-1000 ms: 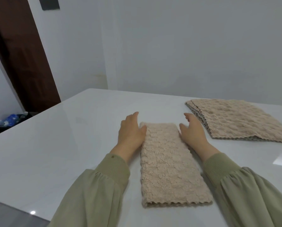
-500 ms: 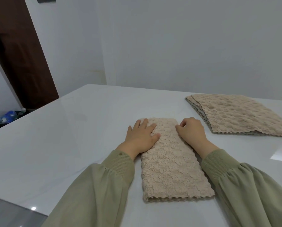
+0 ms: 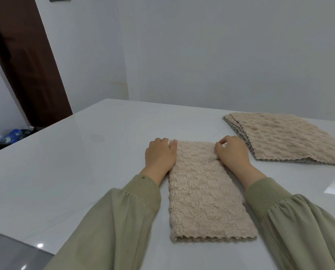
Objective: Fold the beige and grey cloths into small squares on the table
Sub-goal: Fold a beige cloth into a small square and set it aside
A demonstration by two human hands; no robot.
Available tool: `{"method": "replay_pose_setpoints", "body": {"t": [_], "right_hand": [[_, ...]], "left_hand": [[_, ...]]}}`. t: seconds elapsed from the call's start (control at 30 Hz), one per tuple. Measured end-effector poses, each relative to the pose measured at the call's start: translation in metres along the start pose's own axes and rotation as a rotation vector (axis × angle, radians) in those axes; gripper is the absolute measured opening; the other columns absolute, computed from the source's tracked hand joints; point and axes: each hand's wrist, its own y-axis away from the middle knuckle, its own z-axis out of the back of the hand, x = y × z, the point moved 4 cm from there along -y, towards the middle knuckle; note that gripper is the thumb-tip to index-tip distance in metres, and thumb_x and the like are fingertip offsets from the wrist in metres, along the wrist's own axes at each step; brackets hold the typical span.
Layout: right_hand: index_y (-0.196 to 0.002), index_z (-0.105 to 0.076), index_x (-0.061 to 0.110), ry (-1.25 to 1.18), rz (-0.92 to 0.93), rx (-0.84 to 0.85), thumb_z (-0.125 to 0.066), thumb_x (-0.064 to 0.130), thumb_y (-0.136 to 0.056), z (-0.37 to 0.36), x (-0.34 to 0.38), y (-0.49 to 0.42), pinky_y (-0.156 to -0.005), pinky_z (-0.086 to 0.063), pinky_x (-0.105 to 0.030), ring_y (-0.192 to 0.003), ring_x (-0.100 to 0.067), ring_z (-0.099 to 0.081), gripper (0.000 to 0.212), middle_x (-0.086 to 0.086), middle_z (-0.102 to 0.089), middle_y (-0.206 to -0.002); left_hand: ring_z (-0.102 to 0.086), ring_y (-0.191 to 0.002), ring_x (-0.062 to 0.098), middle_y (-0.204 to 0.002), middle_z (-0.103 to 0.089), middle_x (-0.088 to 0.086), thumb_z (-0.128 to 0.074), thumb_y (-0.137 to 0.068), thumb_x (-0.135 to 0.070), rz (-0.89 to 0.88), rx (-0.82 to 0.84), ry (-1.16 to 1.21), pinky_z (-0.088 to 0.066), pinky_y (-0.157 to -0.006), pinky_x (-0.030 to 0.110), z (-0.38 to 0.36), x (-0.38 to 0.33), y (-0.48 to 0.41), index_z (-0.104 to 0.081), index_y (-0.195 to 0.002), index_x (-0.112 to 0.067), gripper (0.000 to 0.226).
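Observation:
A beige fluffy cloth point(image 3: 203, 193), folded into a long narrow strip, lies on the white table point(image 3: 81, 172) and runs away from me. My left hand point(image 3: 159, 155) is at the strip's far left corner, with its thumb on the cloth's edge and its fingers curled at the corner. At the far right corner my right hand point(image 3: 233, 152) pinches the cloth, and a crease runs diagonally from that grip. Both sleeves are olive green.
A stack of several flat beige cloths with grey undersides point(image 3: 287, 139) lies on the table at the back right. A brown door point(image 3: 24, 61) stands at the left, with blue items point(image 3: 14, 133) on the floor beside it. A pale wall rises behind the table.
My left hand slid off the top of the strip to its far left corner. My right hand shifted to the far right corner and pinched it, creasing the cloth.

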Motion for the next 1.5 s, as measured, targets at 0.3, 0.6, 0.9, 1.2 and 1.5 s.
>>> {"method": "replay_pose_setpoints", "body": {"t": [0.3,0.6,0.9,1.2,1.5], "right_hand": [[-0.127,-0.054,0.02,0.157,0.048,0.3,-0.053,0.043,-0.09,-0.016,0.005,-0.018,-0.105,-0.034,-0.046,-0.127,-0.031,-0.04,0.044,-0.008,-0.047,-0.137],[-0.1,-0.061,0.007,-0.261,0.026,0.36,-0.058,0.03,-0.089,-0.003,0.016,-0.007,-0.066,-0.048,-0.019,-0.078,-0.016,-0.057,0.026,-0.005,-0.064,-0.091],[-0.078,-0.06,0.011,-1.039,-0.171,0.378,-0.061,-0.011,-0.082,0.009,0.028,-0.009,-0.055,-0.043,-0.023,-0.057,-0.013,-0.053,0.022,-0.002,-0.063,-0.063],[-0.094,-0.065,0.008,-1.066,-0.067,0.467,-0.044,-0.027,-0.081,0.024,0.046,-0.005,-0.051,-0.049,-0.014,-0.062,-0.009,-0.062,0.043,-0.005,-0.065,-0.074],[-0.13,-0.04,-0.007,-0.747,-0.252,0.717,-0.069,0.002,-0.079,0.011,0.045,0.012,-0.05,-0.045,-0.021,-0.041,-0.007,-0.051,0.059,0.002,-0.059,-0.048]], "left_hand": [[-0.047,-0.102,0.019,-0.098,-0.056,-0.006,-0.051,-0.087,-0.032,0.046,-0.027,-0.012,-0.033,-0.084,0.033,-0.004,-0.002,-0.023,-0.056,-0.093,-0.025,0.011],[-0.043,-0.054,0.009,-0.07,-0.056,0.001,-0.051,-0.092,-0.003,-0.063,-0.082,0.769,-0.037,-0.046,0.012,0.011,-0.016,-0.005,-0.049,-0.079,-0.022,0.023],[-0.068,-0.088,0.018,-0.095,-0.068,0.007,-0.071,-0.081,-0.009,0.138,0.078,1.197,-0.055,-0.086,0.038,0.014,-0.005,-0.003,-0.058,-0.119,-0.019,0.042],[-0.071,-0.087,0.025,-0.094,-0.072,0.014,-0.064,-0.088,-0.016,0.166,0.264,1.316,-0.058,-0.074,0.033,0.014,-0.011,-0.005,-0.067,-0.097,-0.005,0.014],[-0.061,-0.072,0.026,-0.084,-0.065,0.022,-0.06,-0.09,-0.023,0.097,-0.205,0.902,-0.053,-0.074,0.049,0.026,-0.004,-0.004,-0.057,-0.084,0.003,0.027]]}}
